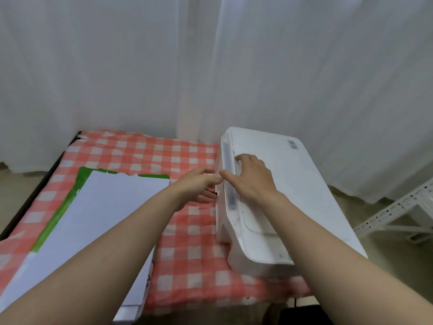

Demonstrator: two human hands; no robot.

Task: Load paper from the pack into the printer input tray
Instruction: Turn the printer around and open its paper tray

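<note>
A white printer [288,184] sits on the right of the table, its closed lid facing up. My right hand [251,177] rests on its left top edge, fingers curled over the long grey slot there and thumb pointing left. My left hand [199,186] reaches to the printer's left side, fingertips touching the side panel near a small dark opening; what the fingers grasp is hidden. The opened paper pack [98,221], green wrapper with white sheets showing, lies on the left under my left forearm.
A red-and-white checked cloth [187,254] covers the table. White curtains [210,66] hang close behind. A white perforated metal rack [403,214] stands on the floor to the right. The table's dark edge [35,195] runs along the left.
</note>
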